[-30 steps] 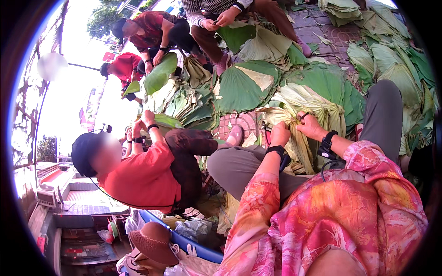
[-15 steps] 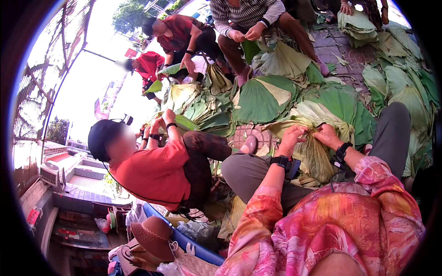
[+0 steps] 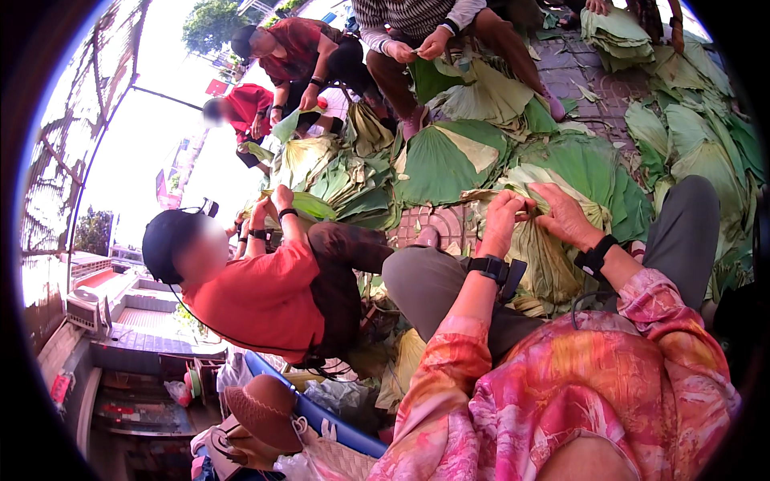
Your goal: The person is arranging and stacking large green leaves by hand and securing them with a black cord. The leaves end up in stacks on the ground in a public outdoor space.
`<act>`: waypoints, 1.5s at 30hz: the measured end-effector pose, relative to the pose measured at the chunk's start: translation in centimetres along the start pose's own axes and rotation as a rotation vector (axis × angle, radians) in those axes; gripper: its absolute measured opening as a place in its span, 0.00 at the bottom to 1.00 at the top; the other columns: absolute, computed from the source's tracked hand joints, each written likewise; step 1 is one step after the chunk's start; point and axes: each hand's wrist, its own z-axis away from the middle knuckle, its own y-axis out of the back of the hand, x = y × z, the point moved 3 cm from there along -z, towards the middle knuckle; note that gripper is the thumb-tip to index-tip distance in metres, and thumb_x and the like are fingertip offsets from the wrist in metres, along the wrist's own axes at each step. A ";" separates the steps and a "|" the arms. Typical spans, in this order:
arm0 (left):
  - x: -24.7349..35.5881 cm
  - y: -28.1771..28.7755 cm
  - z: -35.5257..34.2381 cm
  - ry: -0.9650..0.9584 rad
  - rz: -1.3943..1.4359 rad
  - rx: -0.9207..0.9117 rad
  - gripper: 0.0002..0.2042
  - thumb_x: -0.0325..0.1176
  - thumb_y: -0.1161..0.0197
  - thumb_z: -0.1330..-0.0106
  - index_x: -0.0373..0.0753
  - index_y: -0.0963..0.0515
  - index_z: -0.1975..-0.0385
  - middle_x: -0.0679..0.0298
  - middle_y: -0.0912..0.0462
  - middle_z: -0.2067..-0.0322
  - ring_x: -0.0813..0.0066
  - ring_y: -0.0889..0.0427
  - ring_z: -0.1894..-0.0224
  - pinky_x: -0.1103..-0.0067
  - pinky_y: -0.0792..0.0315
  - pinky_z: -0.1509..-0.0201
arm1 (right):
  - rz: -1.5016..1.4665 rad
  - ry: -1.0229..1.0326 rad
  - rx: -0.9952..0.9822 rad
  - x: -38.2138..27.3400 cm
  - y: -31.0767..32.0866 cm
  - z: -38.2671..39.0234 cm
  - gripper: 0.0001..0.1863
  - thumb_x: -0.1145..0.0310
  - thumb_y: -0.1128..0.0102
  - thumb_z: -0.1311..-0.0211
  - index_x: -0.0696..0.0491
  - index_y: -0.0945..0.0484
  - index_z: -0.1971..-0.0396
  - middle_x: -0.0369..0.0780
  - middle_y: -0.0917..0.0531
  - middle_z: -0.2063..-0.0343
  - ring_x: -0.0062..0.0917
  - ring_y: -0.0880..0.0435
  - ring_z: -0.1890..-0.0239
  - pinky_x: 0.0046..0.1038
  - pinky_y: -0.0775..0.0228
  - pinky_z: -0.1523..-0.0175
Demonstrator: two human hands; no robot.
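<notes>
Between my knees lies a yellowish-green lotus leaf (image 3: 540, 258), large and wrinkled, on top of other leaves. My left hand (image 3: 505, 223) is closed on it at its upper part, thumb and fingers pressed together. A small dark bit shows by the left fingertips, too small to name. My right hand (image 3: 566, 216) is just beside, its fingers stretched out over the same leaf with nothing visibly gripped. Greener lotus leaves (image 3: 592, 178) spread out beyond my hands. Black bands circle both my wrists.
A person in a red shirt (image 3: 255, 297) sits close on my left, hands on a leaf. Across from me a person in a striped top (image 3: 405, 18) holds a leaf. More leaf piles (image 3: 696, 152) lie at right. A blue tub (image 3: 333, 417) and brown hat (image 3: 263, 413) are at lower left.
My right hand has loosened from a pinch, and its fingers now stretch out toward the left hand. The left hand has moved slightly up and stays on the leaf. The view has shifted a little.
</notes>
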 end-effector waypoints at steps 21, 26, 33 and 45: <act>10.7 -2.0 7.3 -0.271 0.168 -0.076 0.07 0.32 0.49 0.33 0.37 0.30 0.72 0.61 0.24 0.74 0.73 0.23 0.69 0.79 0.27 0.64 | 0.564 -0.046 -0.004 5.7 -1.1 2.7 0.11 0.70 0.42 0.51 0.53 0.23 0.65 0.43 0.23 0.65 0.38 0.24 0.57 0.38 0.32 0.55; 11.4 -2.9 7.2 -0.328 0.067 -0.181 0.07 0.30 0.50 0.32 0.36 0.30 0.71 0.60 0.22 0.72 0.73 0.22 0.68 0.78 0.26 0.61 | -0.048 0.085 -0.375 3.4 -3.5 1.7 0.09 0.68 0.43 0.48 0.57 0.25 0.69 0.44 0.21 0.71 0.41 0.23 0.65 0.35 0.31 0.58; 10.8 4.3 5.7 -0.269 -0.158 0.111 0.07 0.31 0.47 0.33 0.35 0.28 0.70 0.60 0.20 0.70 0.78 0.22 0.68 0.81 0.27 0.61 | -0.196 -0.244 -0.135 7.3 -2.8 1.5 0.13 0.64 0.49 0.39 0.60 0.26 0.76 0.43 0.22 0.81 0.28 0.22 0.78 0.28 0.30 0.68; 3.0 -0.7 1.2 -0.289 -1.060 -0.155 0.19 0.36 0.37 0.45 0.32 0.27 0.55 0.49 0.23 0.53 0.55 0.25 0.49 0.69 0.32 0.46 | -0.248 -0.124 0.124 -1.1 1.4 -2.5 0.14 0.66 0.48 0.39 0.61 0.30 0.80 0.41 0.27 0.83 0.23 0.28 0.80 0.26 0.35 0.72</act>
